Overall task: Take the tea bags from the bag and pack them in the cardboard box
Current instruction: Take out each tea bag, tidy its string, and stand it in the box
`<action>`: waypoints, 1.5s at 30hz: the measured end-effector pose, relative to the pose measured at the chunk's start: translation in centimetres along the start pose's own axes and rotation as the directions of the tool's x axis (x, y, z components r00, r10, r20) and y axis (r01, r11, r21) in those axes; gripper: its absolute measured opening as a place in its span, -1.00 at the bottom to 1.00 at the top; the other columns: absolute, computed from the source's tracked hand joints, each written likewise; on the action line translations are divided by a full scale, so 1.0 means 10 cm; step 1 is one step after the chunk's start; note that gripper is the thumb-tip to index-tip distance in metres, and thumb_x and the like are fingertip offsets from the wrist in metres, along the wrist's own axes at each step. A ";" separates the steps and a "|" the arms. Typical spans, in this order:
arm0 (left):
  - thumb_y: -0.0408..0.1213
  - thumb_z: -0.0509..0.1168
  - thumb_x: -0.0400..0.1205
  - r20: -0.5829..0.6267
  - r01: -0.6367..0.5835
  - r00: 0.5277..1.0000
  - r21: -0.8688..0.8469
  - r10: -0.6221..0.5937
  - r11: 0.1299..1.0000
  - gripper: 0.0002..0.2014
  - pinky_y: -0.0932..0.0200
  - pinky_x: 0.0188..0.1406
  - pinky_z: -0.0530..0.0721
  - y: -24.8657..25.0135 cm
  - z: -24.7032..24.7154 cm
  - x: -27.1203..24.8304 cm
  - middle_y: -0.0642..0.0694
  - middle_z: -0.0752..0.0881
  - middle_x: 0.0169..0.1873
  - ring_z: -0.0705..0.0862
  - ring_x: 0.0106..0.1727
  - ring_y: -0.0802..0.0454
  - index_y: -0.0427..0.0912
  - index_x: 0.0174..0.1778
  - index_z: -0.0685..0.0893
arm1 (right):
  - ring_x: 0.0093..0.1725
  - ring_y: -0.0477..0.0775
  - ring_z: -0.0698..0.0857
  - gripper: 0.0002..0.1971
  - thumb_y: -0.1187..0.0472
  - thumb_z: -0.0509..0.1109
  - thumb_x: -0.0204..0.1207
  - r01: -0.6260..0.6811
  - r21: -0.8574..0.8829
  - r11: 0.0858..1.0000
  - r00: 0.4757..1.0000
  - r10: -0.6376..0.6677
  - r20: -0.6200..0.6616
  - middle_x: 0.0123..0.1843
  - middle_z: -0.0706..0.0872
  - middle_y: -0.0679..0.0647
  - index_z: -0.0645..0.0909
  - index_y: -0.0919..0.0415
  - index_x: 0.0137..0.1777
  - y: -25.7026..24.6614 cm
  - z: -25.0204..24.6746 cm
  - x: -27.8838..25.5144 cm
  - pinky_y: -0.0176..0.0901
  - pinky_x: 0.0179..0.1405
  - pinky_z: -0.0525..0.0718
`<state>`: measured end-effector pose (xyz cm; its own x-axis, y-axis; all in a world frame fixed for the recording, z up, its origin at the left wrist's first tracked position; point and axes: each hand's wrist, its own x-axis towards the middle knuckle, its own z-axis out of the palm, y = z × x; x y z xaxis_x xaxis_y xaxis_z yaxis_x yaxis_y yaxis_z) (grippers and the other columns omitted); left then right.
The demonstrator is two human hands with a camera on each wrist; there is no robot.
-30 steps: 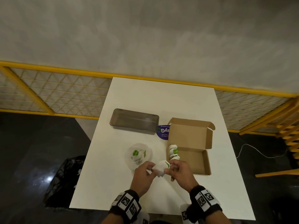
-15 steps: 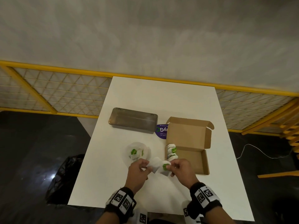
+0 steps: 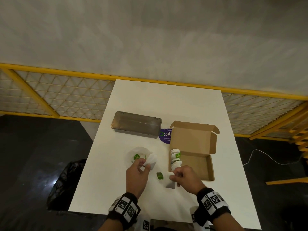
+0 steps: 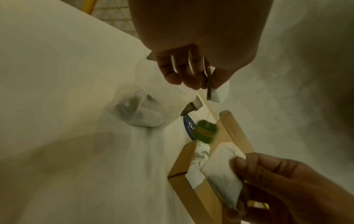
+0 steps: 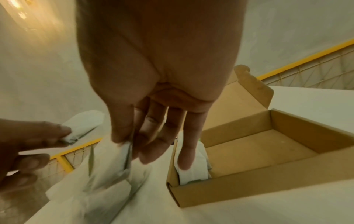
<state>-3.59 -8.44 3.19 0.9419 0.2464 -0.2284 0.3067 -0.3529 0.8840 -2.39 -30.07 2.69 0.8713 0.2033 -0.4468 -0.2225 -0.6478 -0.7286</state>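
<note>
My left hand [image 3: 145, 165] pinches a white tea bag [image 3: 152, 161] just right of the clear plastic bag [image 3: 133, 153], which holds more green-tagged tea bags. My right hand [image 3: 174, 177] pinches a second tea bag [image 3: 170, 182] at the near left corner of the open cardboard box [image 3: 196, 165]. A green tag [image 3: 159, 175] hangs in the air between the hands. Several tea bags [image 3: 175, 158] stand in a row along the box's left wall. In the left wrist view my fingers [image 4: 191, 78] pinch the bag's edge [image 4: 218, 92]. The right wrist view shows thumb and fingers [image 5: 122, 136] on the other tea bag [image 5: 114, 160].
A closed grey metal tin [image 3: 136, 124] lies behind the plastic bag. A purple round sticker [image 3: 164, 136] sits between the tin and the box. The box lid [image 3: 191, 135] stands open at the back. The white table [image 3: 166, 100] ends at yellow mesh railings.
The hands, together on one bundle before, have drawn apart. The left has gone left with one tea bag, the right stays by the box with the other, and the green tag hangs free.
</note>
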 end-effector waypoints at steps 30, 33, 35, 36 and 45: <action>-0.32 0.32 0.67 0.524 -0.041 0.837 -0.227 0.157 0.973 -0.87 0.22 -0.27 0.67 0.58 -0.03 -0.08 -0.18 0.80 -0.24 0.67 -0.33 0.07 -0.21 0.05 0.76 | 0.17 0.18 0.73 -0.59 0.05 0.43 0.25 0.231 0.646 0.727 0.972 -0.142 -0.188 0.14 0.80 0.13 0.58 0.49 -0.20 -0.40 -0.11 -0.19 0.12 0.11 0.68; -0.36 0.31 0.67 0.495 0.002 0.857 -0.279 0.142 0.960 -0.89 0.25 -0.36 0.59 0.63 -0.02 -0.07 -0.14 0.81 -0.27 0.69 -0.33 0.04 -0.16 0.02 0.74 | -0.05 0.29 0.64 -0.64 0.15 0.34 0.18 0.125 0.732 0.670 0.992 -0.063 -0.111 -0.09 0.70 0.43 0.54 0.32 -0.03 -0.36 -0.09 -0.16 0.18 0.03 0.54; -0.34 0.31 0.68 0.480 0.034 0.869 -0.302 0.121 0.953 -0.91 0.22 -0.41 0.60 0.69 -0.02 -0.06 -0.15 0.82 -0.26 0.73 -0.33 -0.02 -0.17 0.03 0.72 | -0.09 0.29 0.66 -0.55 0.36 0.30 0.19 0.067 0.720 0.691 0.998 -0.056 -0.039 -0.13 0.71 0.41 0.55 0.31 0.14 -0.36 -0.07 -0.15 0.28 0.05 0.55; -0.35 0.30 0.68 0.474 0.058 0.874 -0.321 0.107 0.945 -0.91 0.23 -0.44 0.61 0.73 -0.02 -0.06 -0.17 0.82 -0.27 0.74 -0.35 -0.03 -0.22 0.04 0.70 | -0.10 0.30 0.69 -0.48 0.46 0.28 0.18 0.060 0.708 0.704 0.997 -0.082 -0.002 -0.15 0.74 0.35 0.57 0.33 0.22 -0.38 -0.05 -0.15 0.29 0.05 0.59; -0.42 0.25 0.69 0.489 0.145 0.870 -0.372 0.061 0.917 -0.86 0.16 -0.53 0.54 0.86 -0.02 -0.04 -0.23 0.80 -0.28 0.68 -0.44 -0.10 -0.28 0.12 0.65 | -0.09 0.07 0.65 -0.57 0.18 0.66 0.27 0.154 0.375 0.914 0.970 -0.068 -0.233 -0.11 0.66 0.04 0.55 -0.05 0.05 -0.42 -0.03 -0.18 -0.02 -0.06 0.71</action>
<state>-1.40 -11.38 10.98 0.9053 -0.2485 -0.3444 0.3666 0.0480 0.9292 -2.88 -27.94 6.77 0.9623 0.0700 -0.2627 -0.2330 -0.2857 -0.9295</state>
